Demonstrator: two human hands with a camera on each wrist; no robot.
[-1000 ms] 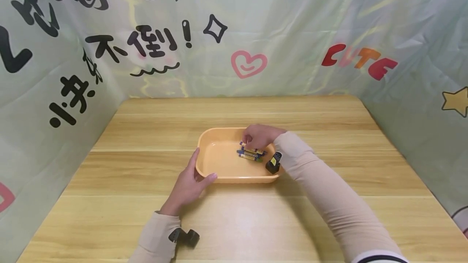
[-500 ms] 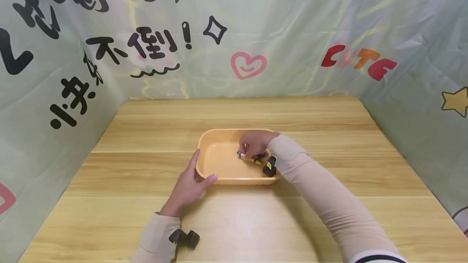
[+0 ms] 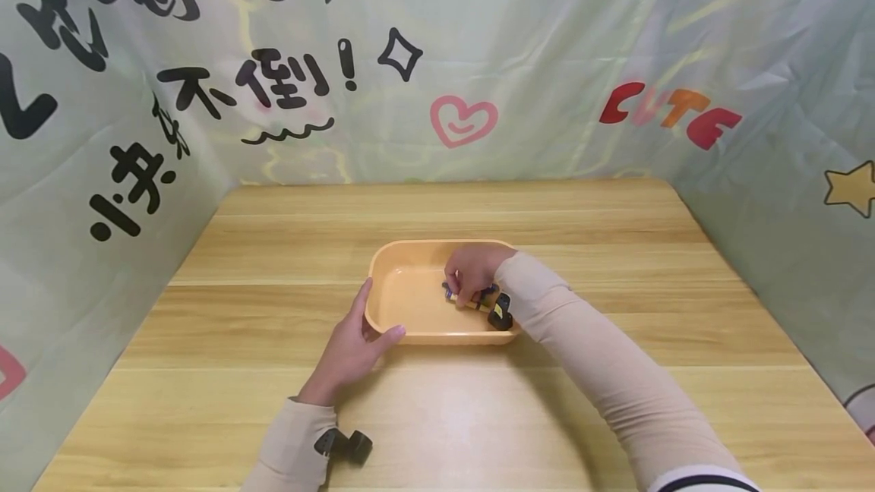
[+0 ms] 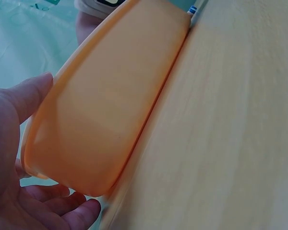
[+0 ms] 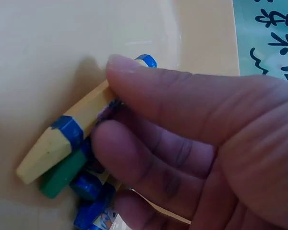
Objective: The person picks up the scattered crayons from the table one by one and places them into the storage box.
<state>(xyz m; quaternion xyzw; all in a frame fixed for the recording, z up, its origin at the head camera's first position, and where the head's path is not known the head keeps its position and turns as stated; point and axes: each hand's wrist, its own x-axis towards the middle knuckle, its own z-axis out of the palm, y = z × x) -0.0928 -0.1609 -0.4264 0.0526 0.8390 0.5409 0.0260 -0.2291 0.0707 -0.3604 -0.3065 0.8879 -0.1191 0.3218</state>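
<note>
My left hand (image 3: 354,351) grips the left end of an orange plastic tray (image 3: 410,339), its thumb along the near rim. In the left wrist view, the fingers (image 4: 81,214) reach round the low corner of the tray. Inside the tray, toward its right half, my right hand (image 3: 472,272) pinches a yellow crayon (image 5: 89,105) with blue bands between thumb and fingers. Its pointed yellow tip faces away from the hand. Close beside it lie a green-tipped crayon (image 5: 62,175) and several blue-ended crayons (image 5: 92,213), partly hidden by the fingers.
The tray stands on a wooden table (image 3: 451,416). A printed cloth (image 3: 547,59) with black lettering and a pink heart rises behind and along both sides. Small black cameras (image 3: 501,313) sit on both wrists.
My right hand has moved slightly left and nearer, down onto the crayons, and now holds the yellow one. The crayons seen lying together earlier are partly covered. My left hand stays put.
</note>
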